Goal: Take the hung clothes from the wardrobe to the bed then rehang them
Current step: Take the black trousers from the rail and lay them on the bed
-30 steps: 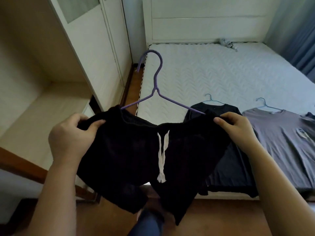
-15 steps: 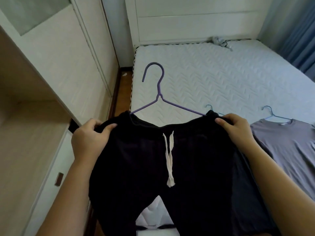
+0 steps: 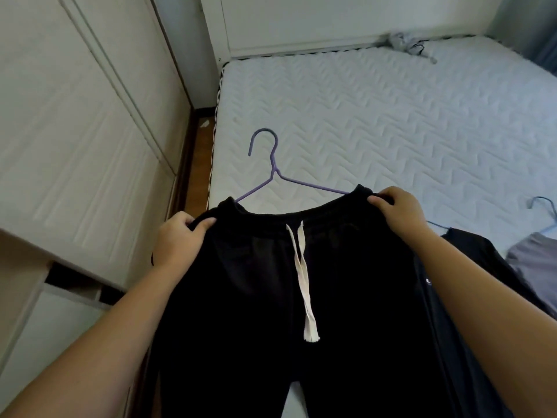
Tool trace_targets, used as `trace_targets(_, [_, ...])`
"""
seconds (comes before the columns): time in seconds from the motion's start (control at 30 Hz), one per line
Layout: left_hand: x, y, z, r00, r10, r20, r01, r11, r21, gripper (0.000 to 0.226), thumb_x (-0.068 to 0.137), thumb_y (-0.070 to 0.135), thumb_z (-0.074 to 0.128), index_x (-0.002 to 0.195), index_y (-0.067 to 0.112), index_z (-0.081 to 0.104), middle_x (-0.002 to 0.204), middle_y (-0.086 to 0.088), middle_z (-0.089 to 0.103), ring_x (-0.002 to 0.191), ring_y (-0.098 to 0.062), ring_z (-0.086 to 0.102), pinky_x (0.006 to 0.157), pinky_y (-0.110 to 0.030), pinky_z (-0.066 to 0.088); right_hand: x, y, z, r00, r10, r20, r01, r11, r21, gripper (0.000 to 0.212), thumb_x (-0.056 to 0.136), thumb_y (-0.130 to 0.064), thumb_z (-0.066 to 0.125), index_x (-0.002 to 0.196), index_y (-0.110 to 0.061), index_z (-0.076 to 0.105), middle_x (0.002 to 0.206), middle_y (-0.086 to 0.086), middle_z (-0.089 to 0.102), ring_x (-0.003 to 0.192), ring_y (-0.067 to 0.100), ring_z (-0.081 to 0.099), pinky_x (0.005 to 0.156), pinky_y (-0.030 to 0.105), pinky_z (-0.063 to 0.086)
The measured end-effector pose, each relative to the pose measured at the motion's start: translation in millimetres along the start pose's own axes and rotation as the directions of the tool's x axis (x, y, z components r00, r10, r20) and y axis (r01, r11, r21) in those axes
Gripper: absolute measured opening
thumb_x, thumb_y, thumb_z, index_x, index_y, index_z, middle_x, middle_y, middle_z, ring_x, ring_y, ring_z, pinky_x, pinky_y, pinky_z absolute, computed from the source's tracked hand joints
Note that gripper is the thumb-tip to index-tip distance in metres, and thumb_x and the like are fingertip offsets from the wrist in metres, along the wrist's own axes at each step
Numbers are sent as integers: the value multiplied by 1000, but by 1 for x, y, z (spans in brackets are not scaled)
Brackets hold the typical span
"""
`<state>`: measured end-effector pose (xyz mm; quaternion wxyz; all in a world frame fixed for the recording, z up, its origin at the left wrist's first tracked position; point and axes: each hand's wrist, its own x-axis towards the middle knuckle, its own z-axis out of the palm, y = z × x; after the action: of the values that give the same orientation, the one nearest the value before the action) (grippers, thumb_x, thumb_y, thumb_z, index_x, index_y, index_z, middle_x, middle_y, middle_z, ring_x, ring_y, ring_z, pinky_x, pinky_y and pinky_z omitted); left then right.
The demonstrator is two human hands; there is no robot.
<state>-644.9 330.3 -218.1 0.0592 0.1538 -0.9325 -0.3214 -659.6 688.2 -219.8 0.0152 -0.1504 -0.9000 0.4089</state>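
Black fabric drawstring bottoms with an elastic waistband filled the lower middle of the view. They were held up by the waistband at the near left corner of the bed, and the legs ran down out of frame. The bed, a wide white mattress quilted in zigzags, stretched behind them to a white panelled headboard. Tall white wardrobe doors with grooved panels stood on the left, with a strip of brown wooden floor between them and the bed.

At the right edge a dark garment lay on the mattress just beside the bottoms; a small white mark on it was too small to read. Beyond it lay a grey T-shirt, with the hook of a thin blue wire hanger showing above.

The left hand gripped the left end of the waistband, fingers curled round the cloth. The right hand gripped the right end the same way. A thin purple wire hanger rose out of the waistband, hook uppermost. A flat white drawstring hung from the waist's centre, its two ends crossed. A crumpled grey bundle lay by the headboard.
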Motion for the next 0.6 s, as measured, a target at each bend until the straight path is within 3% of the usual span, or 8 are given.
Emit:
trace_targets(0.1, [42,-30,59,999,-45,21,43,996,80,33,83,45,57,79,14,51,64,5,47,72,-25,51,71,-38,44,39,39,52,998,34,46,-32,998,-46,28,91,-23,52,108,-2,60,112,16,63,108,31,55,80,27,34])
trace_targets(0.2, [75,-61,118,996,-77,48,65,977,205,37,85,49,51,90,12,53,79,-6,60,87,-33,56,88,-44,38,68,83,98,993,80,90,-72,993,-92,26,92,-19,50,111,-3,58,116,18,63,111,32,54,86,31,36])
trace_targets(0.37, [106,-112,206,980,-181,76,145,927,346,44,87,47,50,104,6,56,107,-20,63,106,-39,50,92,-44,33,97,141,154,978,173,117,-160,981,-111,24,93,-14,48,114,-6,57,116,16,62,110,30,55,81,27,34])
trace_targets(0.47, [111,-132,244,969,-235,75,189,903,386,46,85,46,55,108,5,58,107,-20,63,105,-40,54,88,-44,38,104,171,174,968,234,89,-223,967,-120,23,93,-11,48,112,-6,59,115,15,63,107,29,56,79,25,34])
trace_targets(0.6, [106,-153,271,991,-109,-77,131,915,381,42,82,38,61,101,1,61,98,-23,62,93,-43,56,80,-49,40,106,200,195,976,213,-35,-216,966,-140,18,91,-20,51,99,-8,62,102,7,64,87,20,53,74,26,34])
